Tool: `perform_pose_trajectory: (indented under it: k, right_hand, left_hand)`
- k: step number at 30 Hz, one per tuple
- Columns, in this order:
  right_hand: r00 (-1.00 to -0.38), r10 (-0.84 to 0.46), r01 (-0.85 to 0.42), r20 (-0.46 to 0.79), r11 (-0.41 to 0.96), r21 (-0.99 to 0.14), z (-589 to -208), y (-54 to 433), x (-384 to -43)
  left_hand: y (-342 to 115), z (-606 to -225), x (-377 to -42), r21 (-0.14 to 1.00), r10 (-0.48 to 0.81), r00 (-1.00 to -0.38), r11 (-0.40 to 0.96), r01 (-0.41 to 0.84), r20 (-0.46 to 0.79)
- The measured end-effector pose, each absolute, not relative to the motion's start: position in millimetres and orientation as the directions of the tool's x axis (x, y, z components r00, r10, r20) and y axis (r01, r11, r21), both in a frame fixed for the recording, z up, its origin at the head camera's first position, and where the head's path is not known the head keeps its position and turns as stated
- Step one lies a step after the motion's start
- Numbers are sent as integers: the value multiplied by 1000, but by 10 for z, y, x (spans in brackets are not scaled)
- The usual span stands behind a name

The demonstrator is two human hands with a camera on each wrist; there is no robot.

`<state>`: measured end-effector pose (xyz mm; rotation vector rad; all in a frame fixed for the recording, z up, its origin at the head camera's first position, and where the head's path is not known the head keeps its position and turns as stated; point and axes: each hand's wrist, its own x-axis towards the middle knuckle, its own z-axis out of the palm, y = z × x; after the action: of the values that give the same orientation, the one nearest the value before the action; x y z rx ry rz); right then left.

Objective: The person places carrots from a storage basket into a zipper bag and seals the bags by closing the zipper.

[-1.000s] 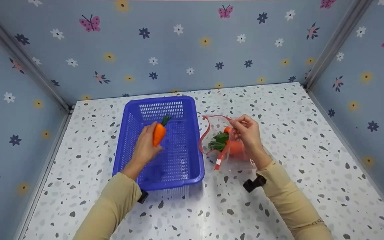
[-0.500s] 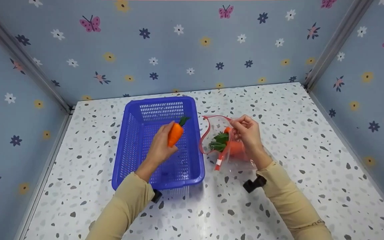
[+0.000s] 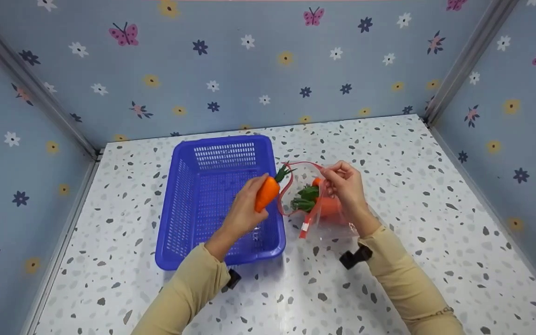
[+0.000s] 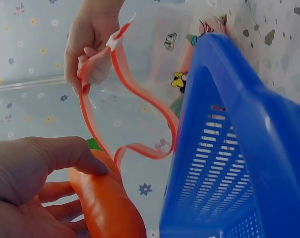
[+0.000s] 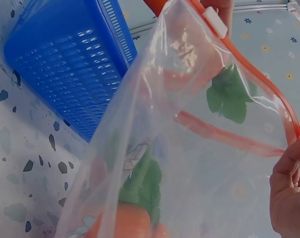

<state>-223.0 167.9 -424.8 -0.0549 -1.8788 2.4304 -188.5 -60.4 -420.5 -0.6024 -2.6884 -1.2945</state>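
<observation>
My left hand (image 3: 239, 214) holds an orange carrot (image 3: 267, 194) with a green leafy top, over the right rim of the blue plastic basket (image 3: 278, 232). The leaves overlap the mouth of a clear zip bag (image 3: 338, 230) in the head view. With its fingertips my right hand (image 3: 347, 187) pinches the far right part of the bag's red zip strip (image 5: 276, 96), and the mouth gapes toward the basket. Inside the bag, orange carrots (image 3: 328, 207) with green tops show through the film. A white slider (image 5: 215, 22) sits on the strip.
The basket, with slotted sides, stands left of the bag on a white speckled tabletop (image 3: 417, 186). Flower-patterned panels (image 3: 272, 65) rise behind and at both sides. A black wrist mount (image 3: 355, 257) sits by each sleeve.
My left hand has carried the carrot rightward, from over the middle of the basket to its right rim beside the bag's mouth. The right hand and bag have stayed in place.
</observation>
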Motion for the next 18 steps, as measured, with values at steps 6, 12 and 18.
perform_pose_trajectory:
  k: [6,12,18]
  right_hand:
    - [-997,56,-67,54,-285,-956,-4438,1740,-2331]
    - [-997,75,-50,32,-243,-969,-4249,1686,-2234]
    - [-998,67,-5,-11,-236,-972,-4224,1691,-2235]
  left_hand:
    - [-487,-4190,-1860,722,365,-904,562,404,221]
    - [-375,-4158,-1862,682,427,-886,594,426,182]
    - [-279,-4110,-1906,637,475,-874,645,423,99]
